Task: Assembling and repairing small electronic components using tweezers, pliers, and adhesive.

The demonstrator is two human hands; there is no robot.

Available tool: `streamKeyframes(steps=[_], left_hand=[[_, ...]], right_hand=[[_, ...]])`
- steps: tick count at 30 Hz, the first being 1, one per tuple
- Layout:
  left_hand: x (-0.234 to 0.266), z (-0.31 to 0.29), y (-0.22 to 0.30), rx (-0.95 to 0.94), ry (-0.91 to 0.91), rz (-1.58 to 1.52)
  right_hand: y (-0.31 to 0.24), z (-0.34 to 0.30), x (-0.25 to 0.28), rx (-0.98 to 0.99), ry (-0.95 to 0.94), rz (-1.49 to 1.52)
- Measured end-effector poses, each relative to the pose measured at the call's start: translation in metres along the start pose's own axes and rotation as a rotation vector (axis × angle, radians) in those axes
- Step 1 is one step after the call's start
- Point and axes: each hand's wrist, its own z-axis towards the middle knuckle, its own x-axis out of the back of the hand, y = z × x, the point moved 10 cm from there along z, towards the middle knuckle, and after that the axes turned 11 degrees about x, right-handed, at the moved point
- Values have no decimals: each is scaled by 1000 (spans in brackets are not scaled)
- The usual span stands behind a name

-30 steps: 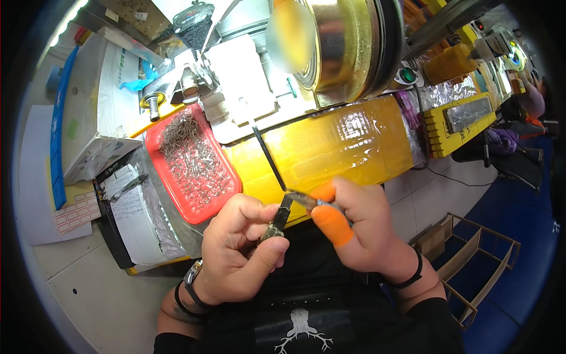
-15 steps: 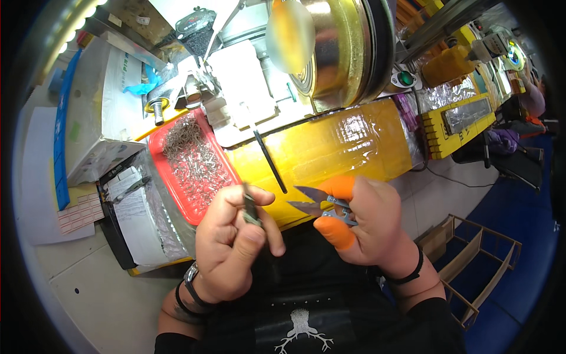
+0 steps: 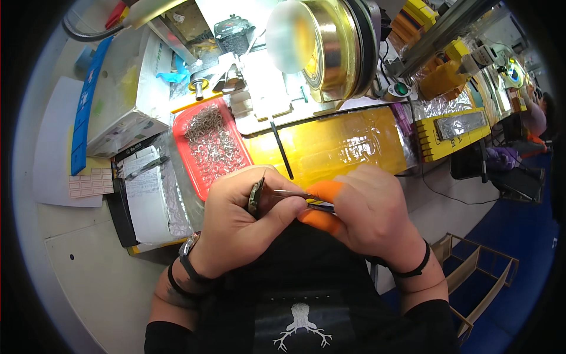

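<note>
My left hand (image 3: 239, 227) is closed on a small dark green, flat piece (image 3: 256, 197), perhaps a bit of circuit board, held on edge between thumb and fingers. My right hand (image 3: 377, 206) grips a pair of small snips (image 3: 289, 193). Orange covers (image 3: 325, 190) sit on its thumb and forefinger. The blades point left into the space above my left thumb, close to the green piece; whether they touch it I cannot tell. Just beyond my left hand lies a red tray (image 3: 181, 158) with a tangle of thin metal clippings (image 3: 204, 123) and loose small metal bits.
Yellow-covered work surface (image 3: 348, 138) lies in front of me, with a black rod (image 3: 282, 150) on it. Behind stands a large golden round machine part (image 3: 333, 53). At left are a white box (image 3: 127, 100) and a paper sheet (image 3: 144, 203); a yellow block (image 3: 454, 134) is at right.
My right hand has moved left, bringing the snips to my left hand. Their blades were spread and are now nearly together. My left hand has turned, and the view has shifted slightly.
</note>
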Motion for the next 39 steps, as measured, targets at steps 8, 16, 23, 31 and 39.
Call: streamKeyframes(steps=[8, 16, 23, 31, 39], left_hand=[[12, 4, -8, 36, 8, -95], [113, -29, 33, -174, 481, 44], [235, -31, 112, -319, 912, 391], [300, -5, 121, -173, 1070, 958], [305, 4, 113, -124, 1067, 989]], right_hand=[[6, 1, -4, -77, -53, 81], [61, -40, -10, -377, -43, 4], [103, -83, 6, -568, -32, -179], [106, -74, 11, -627, -43, -229], [108, -78, 17, -623, -101, -189]])
